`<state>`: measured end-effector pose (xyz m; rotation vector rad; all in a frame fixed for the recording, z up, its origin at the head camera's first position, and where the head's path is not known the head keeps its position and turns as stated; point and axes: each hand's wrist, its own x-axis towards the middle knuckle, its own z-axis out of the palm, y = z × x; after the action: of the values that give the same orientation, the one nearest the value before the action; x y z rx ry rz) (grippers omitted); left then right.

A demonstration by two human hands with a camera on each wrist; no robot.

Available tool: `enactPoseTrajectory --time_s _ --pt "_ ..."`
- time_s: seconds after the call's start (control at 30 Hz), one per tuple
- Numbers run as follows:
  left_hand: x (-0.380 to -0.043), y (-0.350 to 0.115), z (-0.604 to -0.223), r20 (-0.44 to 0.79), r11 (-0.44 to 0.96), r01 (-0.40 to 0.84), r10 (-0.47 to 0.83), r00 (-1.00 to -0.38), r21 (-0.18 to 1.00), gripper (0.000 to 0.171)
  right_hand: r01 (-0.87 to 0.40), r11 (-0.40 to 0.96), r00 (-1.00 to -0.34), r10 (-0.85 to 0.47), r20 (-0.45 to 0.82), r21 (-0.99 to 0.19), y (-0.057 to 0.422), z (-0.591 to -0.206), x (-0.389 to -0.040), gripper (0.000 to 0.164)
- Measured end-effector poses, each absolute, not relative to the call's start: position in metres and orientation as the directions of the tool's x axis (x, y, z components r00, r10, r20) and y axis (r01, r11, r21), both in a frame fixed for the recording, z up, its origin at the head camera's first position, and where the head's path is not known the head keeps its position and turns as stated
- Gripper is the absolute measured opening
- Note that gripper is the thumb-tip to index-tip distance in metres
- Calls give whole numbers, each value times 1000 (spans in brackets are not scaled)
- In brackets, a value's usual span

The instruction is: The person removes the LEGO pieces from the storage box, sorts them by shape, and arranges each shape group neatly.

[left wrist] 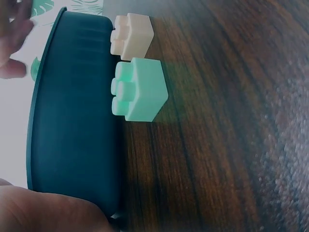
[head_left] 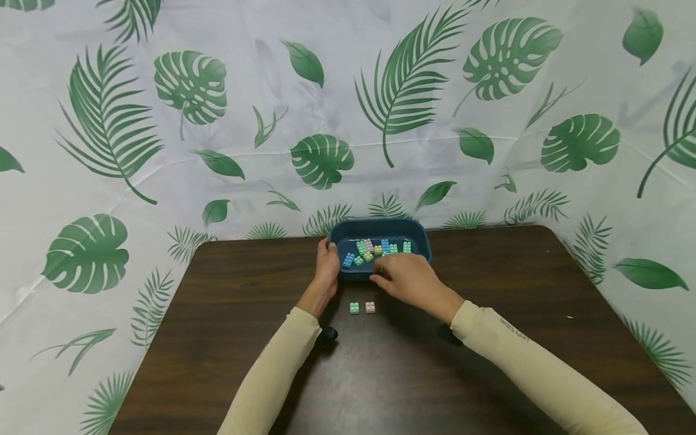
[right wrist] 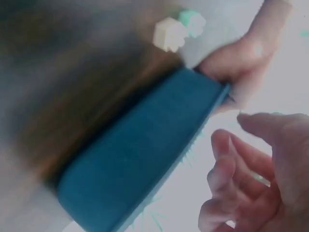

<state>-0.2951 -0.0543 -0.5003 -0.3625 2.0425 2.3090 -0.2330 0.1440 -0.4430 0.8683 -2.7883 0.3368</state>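
Note:
A dark blue plastic tub sits on the table with several small toy building bricks inside, in blue, green, pink and yellow. My left hand grips the tub's left end. Over the front right rim is my right hand; in the right wrist view its fingers are loosely bent, thumb apart, with nothing visible between them. In front of the tub stand a mint green brick and, to its right, a pale pink brick, studs up and slightly apart.
The dark wood-grain table reaches back to a white cloth backdrop printed with green leaves. A tiny yellow scrap lies on the right side of the table.

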Motion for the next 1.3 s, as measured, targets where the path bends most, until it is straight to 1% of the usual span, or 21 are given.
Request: enactPoseTrajectory --time_s 0.1,0.23,0.33,0.47,0.6,0.8,1.07,1.3 --pt "-295 -55 -500 -199 -134 -182 -122 -972 974 48 -511 841 -840 -444 311 -181 147 -435 -242 13" --pt "-296 -55 -501 -197 -132 -181 -120 -973 975 48 -475 845 -856 -378 352 -246 153 -436 -261 14" --pt "-296 -55 -503 -204 -131 -188 -117 -972 973 48 -449 847 -872 -348 343 -284 158 -445 -279 13" --pt "-294 -56 -504 -213 -132 -198 -110 -971 971 48 -392 871 -906 -309 289 -297 162 -455 -297 12" --pt "-293 -57 -504 -208 -132 -193 -107 -972 972 48 -363 890 -924 -306 229 -275 164 -462 -307 15" --pt "-294 -57 -501 -194 -127 -181 -101 -976 975 49 -345 911 -934 -309 180 -227 165 -470 -318 17" --pt "-294 -58 -500 -197 -111 -186 -99 -975 976 49 -380 905 -923 -358 137 -191 167 -477 -324 18" --pt "-294 -58 -500 -195 -116 -183 -98 -976 976 48 -373 910 -928 -362 92 -179 164 -479 -326 19"
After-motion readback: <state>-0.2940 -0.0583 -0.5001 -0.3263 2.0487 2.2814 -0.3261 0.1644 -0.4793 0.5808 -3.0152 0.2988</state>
